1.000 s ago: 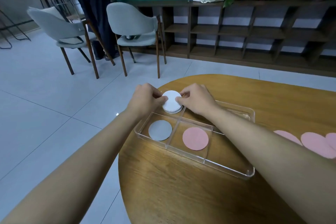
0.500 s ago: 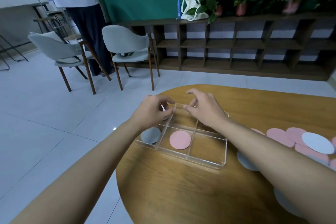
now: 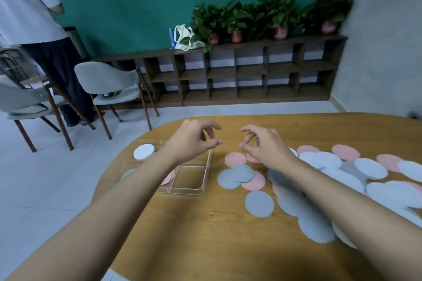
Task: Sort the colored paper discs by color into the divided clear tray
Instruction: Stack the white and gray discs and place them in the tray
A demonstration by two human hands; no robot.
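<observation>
The divided clear tray (image 3: 203, 173) lies at the left end of the wooden table. A white stack of discs (image 3: 144, 151) sits in its far left compartment; a pink disc (image 3: 169, 177) and a grey disc (image 3: 127, 174) show partly under my left forearm. My left hand (image 3: 194, 141) hovers over the tray's far right part, fingers loosely curled, holding nothing. My right hand (image 3: 262, 146) hovers just right of the tray, fingers loosely curled and empty. Loose pink discs (image 3: 235, 159), grey discs (image 3: 259, 203) and white discs (image 3: 370, 168) are scattered to the right.
The round wooden table (image 3: 205, 235) ends close to the tray on the left. Two grey chairs (image 3: 109, 84) and a standing person (image 3: 45, 36) are across the tiled floor. A low shelf (image 3: 239, 75) with potted plants runs along the green wall.
Both hands have let go of the white stack, lifted and moved right, away from the tray's far left compartment. The view has swung right, showing the scattered discs.
</observation>
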